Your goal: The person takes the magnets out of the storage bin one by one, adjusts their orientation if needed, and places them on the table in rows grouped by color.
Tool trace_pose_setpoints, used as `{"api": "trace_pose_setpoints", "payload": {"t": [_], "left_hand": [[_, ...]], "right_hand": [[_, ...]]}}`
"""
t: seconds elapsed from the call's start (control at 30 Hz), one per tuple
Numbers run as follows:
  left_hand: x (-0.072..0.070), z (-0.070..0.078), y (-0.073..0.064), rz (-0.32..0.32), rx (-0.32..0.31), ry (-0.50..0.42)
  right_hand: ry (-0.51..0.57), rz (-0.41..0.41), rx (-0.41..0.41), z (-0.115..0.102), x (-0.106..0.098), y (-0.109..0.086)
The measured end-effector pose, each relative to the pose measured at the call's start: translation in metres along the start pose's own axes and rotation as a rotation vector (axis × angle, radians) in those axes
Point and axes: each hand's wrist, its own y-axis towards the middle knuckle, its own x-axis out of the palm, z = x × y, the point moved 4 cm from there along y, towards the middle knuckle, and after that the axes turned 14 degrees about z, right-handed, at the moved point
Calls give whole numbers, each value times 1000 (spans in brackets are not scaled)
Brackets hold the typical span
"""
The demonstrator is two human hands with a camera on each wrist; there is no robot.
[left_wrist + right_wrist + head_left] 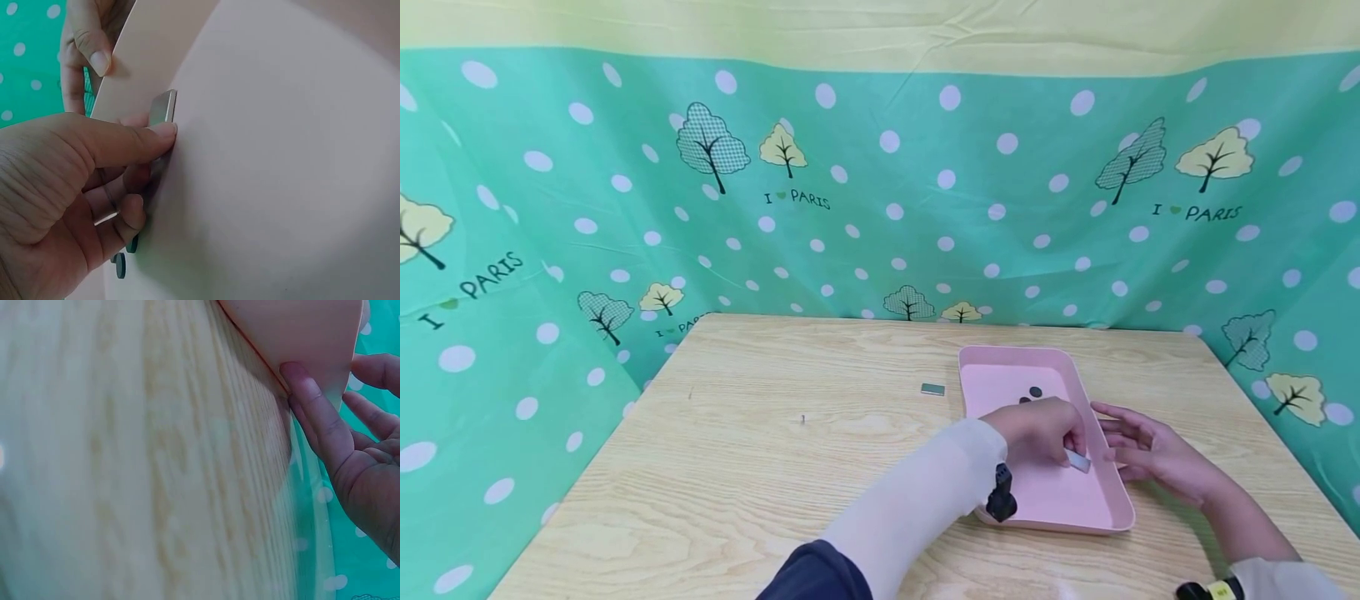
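My left hand (1045,429) reaches into a pink tray (1011,356) and pinches a thin silver metal bar (164,107) between thumb and fingers, close to the tray's right wall. A second shiny edge (105,218) shows among its curled lower fingers. Small dark round discs (1036,392) lie in the tray beyond this hand; in the left wrist view discs (120,265) appear just below the fingers. Outside the tray, my right hand (1157,454) rests loosely extended fingers against the right wall, its thumb at the rim.
A small grey-green rectangular piece (932,389) lies on the wooden table (737,467) left of the tray. Farther left is a tiny dark speck (802,419). A green dotted curtain (850,167) hangs behind the table and along its sides.
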Motion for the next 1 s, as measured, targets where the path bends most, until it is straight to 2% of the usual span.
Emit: {"api": "trace_pose_setpoints", "payload": {"t": [0.37, 0.5, 0.77, 1.0], "left_hand": [[-1, 2, -3, 11, 29, 26], [0, 2, -3, -8, 20, 21], [5, 6, -3, -63, 33, 85], [5, 6, -5, -66, 23, 79]], "right_hand": [[-11, 3, -4, -1, -1, 0], [-14, 8, 1, 0, -1, -1], [-24, 12, -2, -1, 0, -2], [-23, 7, -12, -2, 0, -2]]}}
